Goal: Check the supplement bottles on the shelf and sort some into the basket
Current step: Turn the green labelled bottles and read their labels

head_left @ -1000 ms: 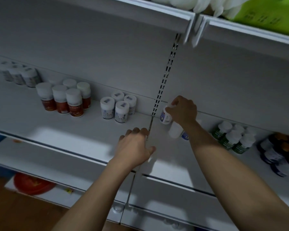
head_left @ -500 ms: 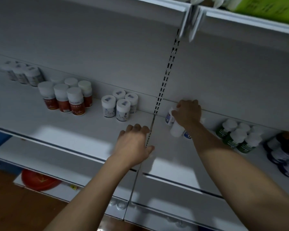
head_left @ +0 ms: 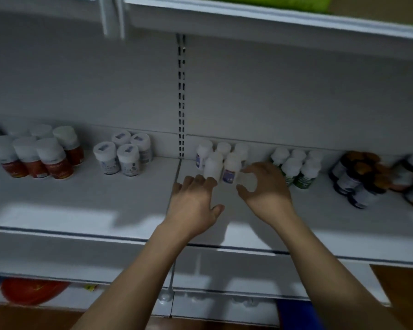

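Note:
A cluster of white bottles with purple labels [head_left: 229, 163] stands at the back of the white shelf [head_left: 81, 210], just right of the slotted upright. My right hand [head_left: 266, 190] is in front of the cluster, thumb and fingers curled round a white bottle [head_left: 247, 181]. My left hand [head_left: 196, 201] lies on the shelf with straight fingers, its fingertips close to the front-left bottle of the cluster. No basket is in view.
Red-label bottles [head_left: 43, 158] and grey-label bottles [head_left: 124, 156] stand to the left. Green-label bottles [head_left: 298, 166] and dark orange-capped bottles [head_left: 358, 179] stand to the right. An upper shelf [head_left: 272, 22] hangs overhead. A red object [head_left: 31, 291] lies on a lower shelf.
My right hand has drawn back from the rear wall toward me with a white bottle in its fingers. My left hand slid forward and right toward the cluster. The view shifted.

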`<state>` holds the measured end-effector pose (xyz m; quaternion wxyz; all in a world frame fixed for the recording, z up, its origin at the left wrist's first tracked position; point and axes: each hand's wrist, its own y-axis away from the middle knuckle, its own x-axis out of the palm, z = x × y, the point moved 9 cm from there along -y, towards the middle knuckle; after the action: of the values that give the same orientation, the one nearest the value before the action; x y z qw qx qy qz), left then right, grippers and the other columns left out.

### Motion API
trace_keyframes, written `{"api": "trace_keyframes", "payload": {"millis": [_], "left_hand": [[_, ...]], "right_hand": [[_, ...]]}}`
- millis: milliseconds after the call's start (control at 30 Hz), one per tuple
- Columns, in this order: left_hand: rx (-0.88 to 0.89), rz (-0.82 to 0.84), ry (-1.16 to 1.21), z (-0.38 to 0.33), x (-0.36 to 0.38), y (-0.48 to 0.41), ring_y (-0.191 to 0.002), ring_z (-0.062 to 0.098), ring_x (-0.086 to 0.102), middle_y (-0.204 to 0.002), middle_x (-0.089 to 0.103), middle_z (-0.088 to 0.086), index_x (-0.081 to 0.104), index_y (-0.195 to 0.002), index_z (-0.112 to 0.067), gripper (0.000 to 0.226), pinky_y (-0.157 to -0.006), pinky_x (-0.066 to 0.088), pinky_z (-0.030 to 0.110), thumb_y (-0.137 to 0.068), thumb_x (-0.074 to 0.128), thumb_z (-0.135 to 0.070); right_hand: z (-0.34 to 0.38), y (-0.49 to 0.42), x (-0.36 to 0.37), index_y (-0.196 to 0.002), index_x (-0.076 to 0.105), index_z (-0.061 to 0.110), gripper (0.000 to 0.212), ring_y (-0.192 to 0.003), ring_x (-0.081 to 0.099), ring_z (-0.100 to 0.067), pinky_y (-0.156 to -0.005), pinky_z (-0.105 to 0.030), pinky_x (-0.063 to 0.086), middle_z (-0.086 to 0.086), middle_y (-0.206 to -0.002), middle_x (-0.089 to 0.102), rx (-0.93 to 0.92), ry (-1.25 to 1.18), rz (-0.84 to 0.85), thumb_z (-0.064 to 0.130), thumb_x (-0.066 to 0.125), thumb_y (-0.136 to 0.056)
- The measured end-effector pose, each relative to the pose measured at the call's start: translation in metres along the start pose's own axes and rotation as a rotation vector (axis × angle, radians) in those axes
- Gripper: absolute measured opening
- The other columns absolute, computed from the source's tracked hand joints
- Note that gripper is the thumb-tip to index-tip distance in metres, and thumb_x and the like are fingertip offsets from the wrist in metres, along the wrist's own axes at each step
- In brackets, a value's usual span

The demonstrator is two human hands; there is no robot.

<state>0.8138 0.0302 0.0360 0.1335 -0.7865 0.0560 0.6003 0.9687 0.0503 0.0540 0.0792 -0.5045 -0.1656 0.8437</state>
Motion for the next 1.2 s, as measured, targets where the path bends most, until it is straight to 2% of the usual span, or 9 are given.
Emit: {"api": "trace_keyframes", "payload": {"millis": [100,167,300,367,433,567,867,1033,1200], "left_hand": [[0.07,-0.02,0.042,-0.039,0.007,-0.01,-0.11,0.034,0.055,-0.118,0.062,0.009,0.058,-0.125,-0.017,0.056,-0.084,0.041,0.04,-0.079,0.071,-0.044],[0.099,-0.053,0.072,-0.063,0.009,-0.018,-0.108,0.035,0.057,-0.115,0.064,0.01,0.062,-0.121,-0.016,0.055,-0.083,0.042,0.041,-0.075,0.075,-0.043],[0.095,-0.003,0.098,-0.099,0.018,-0.035,-0.128,0.025,0.04,-0.134,0.051,0.001,0.046,-0.136,-0.025,0.058,-0.097,0.033,0.036,-0.087,0.06,-0.051],[0.081,0.028,0.096,-0.113,0.022,-0.043,-0.128,0.023,0.039,-0.136,0.049,-0.001,0.042,-0.137,-0.027,0.057,-0.099,0.032,0.035,-0.088,0.057,-0.052],[0.064,0.043,0.091,-0.124,0.024,-0.05,-0.127,0.022,0.039,-0.135,0.049,-0.002,0.042,-0.136,-0.027,0.056,-0.1,0.032,0.036,-0.088,0.057,-0.053],[0.018,0.063,0.078,-0.14,0.029,-0.056,-0.127,0.021,0.04,-0.135,0.049,-0.003,0.042,-0.136,-0.028,0.056,-0.103,0.033,0.039,-0.088,0.057,-0.053],[-0.069,0.008,0.056,-0.159,0.035,-0.034,-0.123,0.021,0.045,-0.13,0.053,-0.002,0.047,-0.134,-0.028,0.056,-0.097,0.035,0.035,-0.087,0.059,-0.054],[-0.107,0.033,0.046,-0.164,0.041,-0.019,-0.121,0.02,0.046,-0.129,0.054,-0.004,0.045,-0.135,-0.03,0.056,-0.097,0.037,0.037,-0.087,0.058,-0.056],[-0.101,0.037,0.141,-0.179,0.036,-0.011,-0.125,0.021,0.043,-0.134,0.051,-0.002,0.04,-0.14,-0.028,0.064,-0.101,0.038,0.039,-0.086,0.06,-0.055]], "right_hand": [[-0.035,0.019,-0.023,-0.105,0.069,0.007,0.033,-0.1,0.06,-0.031,-0.082,-0.023,0.037,-0.012,-0.107,0.065,0.033,-0.016,-0.077,0.023,0.073,-0.076],[-0.065,0.021,-0.031,-0.117,0.064,0.01,0.037,-0.11,0.054,-0.028,-0.087,-0.025,0.036,-0.01,-0.119,0.06,0.128,0.006,-0.004,0.023,0.071,-0.083],[-0.126,0.005,-0.047,-0.113,0.062,0.011,0.027,-0.111,0.053,-0.032,-0.08,-0.032,0.04,-0.012,-0.118,0.058,0.259,0.111,0.097,0.024,0.061,-0.089],[-0.147,-0.008,-0.063,-0.105,0.062,0.008,0.023,-0.107,0.054,-0.036,-0.077,-0.035,0.04,-0.017,-0.112,0.059,0.272,0.167,0.053,0.023,0.061,-0.088],[-0.165,-0.021,-0.074,-0.116,0.058,0.006,0.032,-0.109,0.053,-0.038,-0.083,-0.037,0.042,-0.019,-0.116,0.056,0.279,0.191,0.031,0.024,0.062,-0.089],[-0.189,-0.047,-0.072,-0.125,0.049,0.008,0.041,-0.114,0.051,-0.035,-0.089,-0.039,0.046,-0.017,-0.123,0.051,0.292,0.204,0.12,0.029,0.06,-0.091],[-0.201,-0.06,-0.054,-0.119,0.045,0.005,0.043,-0.107,0.054,-0.035,-0.074,-0.033,0.038,-0.017,-0.121,0.048,0.287,0.21,0.138,0.033,0.061,-0.091],[-0.206,-0.035,-0.07,-0.121,0.046,0.005,0.043,-0.109,0.054,-0.034,-0.077,-0.032,0.039,-0.016,-0.123,0.05,0.326,0.038,0.075,0.026,0.063,-0.087],[-0.204,0.013,-0.091,-0.099,0.055,0.017,0.026,-0.087,0.056,-0.017,-0.065,-0.026,0.045,0.0,-0.104,0.061,0.371,-0.377,0.108,0.021,0.073,-0.082]]}}
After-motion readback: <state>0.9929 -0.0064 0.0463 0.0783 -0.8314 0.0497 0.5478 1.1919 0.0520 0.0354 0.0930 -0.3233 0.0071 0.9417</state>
